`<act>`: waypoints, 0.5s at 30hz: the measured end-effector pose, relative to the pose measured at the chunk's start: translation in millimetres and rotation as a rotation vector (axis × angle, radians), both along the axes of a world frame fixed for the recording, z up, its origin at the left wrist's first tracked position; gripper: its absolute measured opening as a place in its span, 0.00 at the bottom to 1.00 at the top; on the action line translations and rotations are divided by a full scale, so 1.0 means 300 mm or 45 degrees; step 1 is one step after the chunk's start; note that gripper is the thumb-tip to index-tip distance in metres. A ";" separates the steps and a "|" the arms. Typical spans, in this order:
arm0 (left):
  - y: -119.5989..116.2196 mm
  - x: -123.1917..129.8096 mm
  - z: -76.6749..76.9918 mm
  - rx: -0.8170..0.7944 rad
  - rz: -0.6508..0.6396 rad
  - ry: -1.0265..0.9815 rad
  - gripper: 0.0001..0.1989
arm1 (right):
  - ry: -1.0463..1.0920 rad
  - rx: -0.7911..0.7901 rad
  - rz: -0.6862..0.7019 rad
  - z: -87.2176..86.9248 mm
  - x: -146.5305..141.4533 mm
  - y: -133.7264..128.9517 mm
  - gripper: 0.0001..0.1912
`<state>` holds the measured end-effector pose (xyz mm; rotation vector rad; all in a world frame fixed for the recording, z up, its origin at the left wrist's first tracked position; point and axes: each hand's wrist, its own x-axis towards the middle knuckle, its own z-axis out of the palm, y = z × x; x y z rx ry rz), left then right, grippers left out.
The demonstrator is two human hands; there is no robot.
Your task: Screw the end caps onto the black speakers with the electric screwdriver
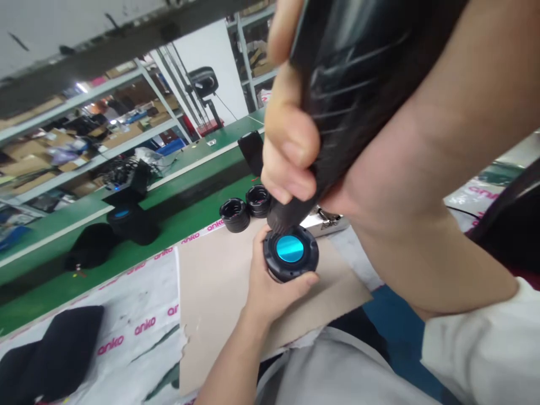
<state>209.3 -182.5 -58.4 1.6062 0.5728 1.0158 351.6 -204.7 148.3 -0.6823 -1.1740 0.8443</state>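
One round black part (295, 269) is the piece being worked on, seated inside the left grip (270, 289), whose fingers curl round its far-left side while the thumb bears on its near-right edge. The right grip (291, 140) is wrapped firmly about a dark ribbed tool (337, 107), angled down so that its tip meets or nearly meets the rim just beyond the left fingers; which of the two cannot be told. As for progress, a blue disc (289, 248) already sits at the part's centre, and small dark spots dot the rim; whether they are filled or bare is too small to tell, so the rim work looks under way rather than done. Two hollow black rings (235, 216) stand just past the left grip, neither showing a disc upward and neither held, so they seem to be waiting. Farther off to its left, a dark cylinder (131, 225) with a blue patch on top stands on the green tabletop (42, 298), perhaps further along. Below the left grip lies a cardboard sheet (219, 298).
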 end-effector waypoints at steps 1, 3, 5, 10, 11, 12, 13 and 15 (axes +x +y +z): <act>0.000 0.001 0.000 -0.006 -0.009 0.001 0.48 | 0.009 0.002 0.043 0.003 -0.022 0.008 0.31; -0.001 0.001 0.001 -0.016 -0.025 -0.004 0.47 | 0.089 0.000 0.050 0.001 -0.052 0.022 0.34; -0.003 0.000 0.003 -0.038 -0.047 -0.021 0.45 | 0.183 -0.043 0.063 -0.004 -0.064 0.031 0.36; -0.002 0.002 0.008 -0.040 -0.046 -0.039 0.44 | 0.081 -0.092 0.153 -0.047 -0.065 0.061 0.31; -0.001 0.003 0.009 -0.035 -0.037 -0.046 0.44 | 0.023 -0.058 0.194 -0.062 -0.066 0.070 0.30; 0.000 0.004 0.008 -0.035 -0.035 -0.059 0.44 | -0.026 0.003 0.227 -0.078 -0.067 0.080 0.28; 0.000 0.005 0.007 -0.043 -0.040 -0.078 0.44 | -0.061 0.073 0.243 -0.092 -0.070 0.089 0.26; -0.003 0.007 0.000 -0.075 -0.053 -0.118 0.44 | -0.088 0.183 0.215 -0.113 -0.076 0.103 0.20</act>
